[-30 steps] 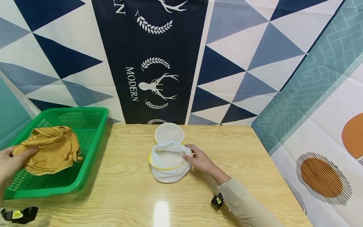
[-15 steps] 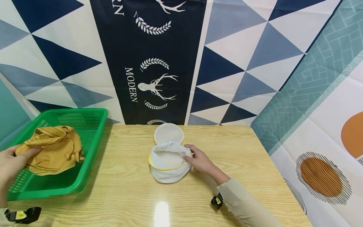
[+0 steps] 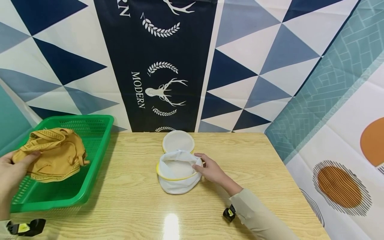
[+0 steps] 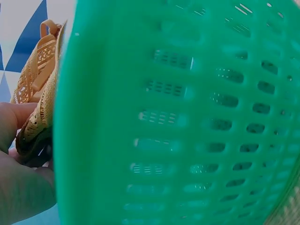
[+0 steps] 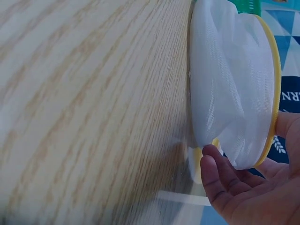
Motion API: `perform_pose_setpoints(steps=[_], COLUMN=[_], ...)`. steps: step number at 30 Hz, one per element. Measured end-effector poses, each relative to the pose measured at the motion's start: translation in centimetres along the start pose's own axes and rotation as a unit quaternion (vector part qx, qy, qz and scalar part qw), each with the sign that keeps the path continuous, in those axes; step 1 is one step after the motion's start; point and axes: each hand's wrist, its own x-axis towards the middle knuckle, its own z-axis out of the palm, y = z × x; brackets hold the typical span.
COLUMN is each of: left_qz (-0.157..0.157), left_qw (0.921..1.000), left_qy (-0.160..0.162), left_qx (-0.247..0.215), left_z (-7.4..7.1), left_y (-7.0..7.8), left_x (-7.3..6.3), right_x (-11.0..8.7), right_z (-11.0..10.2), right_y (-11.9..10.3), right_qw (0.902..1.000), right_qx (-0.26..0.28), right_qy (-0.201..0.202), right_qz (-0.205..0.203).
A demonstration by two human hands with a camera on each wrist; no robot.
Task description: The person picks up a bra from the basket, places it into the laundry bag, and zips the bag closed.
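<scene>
My left hand pinches a mustard-yellow bra with lace trim and straps. It holds the bra by its left end, over the green basket. In the left wrist view, the basket's wall hides most of the bra. A round white mesh laundry bag with a yellow zipper stands on the table, its round lid folded back behind it. My right hand grips the bag's right rim, thumb at the inner side and fingers outside. The right wrist view shows the bag's mesh side beside those fingers.
The wooden table ends at the back against a patterned wall cloth. At the far left, the slotted basket stands close to that wall. Another printed cloth hangs along the right side.
My left hand has raised the bra a little over the basket. My right hand and the mesh bag have stayed in place.
</scene>
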Motion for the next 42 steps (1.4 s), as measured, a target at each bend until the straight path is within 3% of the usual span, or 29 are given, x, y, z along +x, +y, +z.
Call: perform_pose_setpoints(steps=[5, 8, 11, 16, 20, 24, 28, 33, 42], left_qz=[0.004, 0.0, -0.007, -0.016, -0.034, -0.063, -0.085, -0.09, -0.065], left_qw=[0.9996, 0.9992, 0.9981, 0.9975, 0.9981, 0.9974, 0.9953, 0.995, 0.9947], left_qy=[0.011, 0.025, 0.045, 0.033, 0.021, 0.035, 0.044, 0.043, 0.051], left_qx=[-0.027, -0.032, -0.043, -0.06, -0.046, 0.004, 0.015, -0.003, -0.061], left_z=[0.4, 0.9, 1.6, 2.3, 2.7, 3.2, 3.5, 3.8, 4.2], left_y=[1.2, 3.0, 5.9, 11.2, 13.6, 14.6, 15.1, 15.3, 16.3], left_x=[-0.5, -1.4, -2.9, -5.7, -6.8, -7.1, -7.4, -7.6, -7.9], right_x=[0.1, 0.2, 0.2, 0.1, 0.1, 0.1, 0.1, 0.1, 0.0], right_z=[0.1, 0.1, 0.1, 0.0, 0.0, -0.1, 0.0, 0.1, 0.0], right_y=[0.1, 0.3, 0.3, 0.1, 0.1, 0.1, 0.1, 0.2, -0.1], right_qw=[1.0, 1.0, 1.0, 1.0, 1.0, 1.0, 1.0, 1.0, 1.0], right_qx=[0.002, 0.002, 0.0, -0.001, -0.002, -0.005, -0.003, -0.001, 0.004], right_qy=[-0.001, -0.001, -0.001, -0.001, -0.003, -0.003, -0.003, 0.0, 0.001], right_qz=[0.003, 0.001, -0.001, 0.003, 0.004, 0.002, 0.0, -0.001, 0.002])
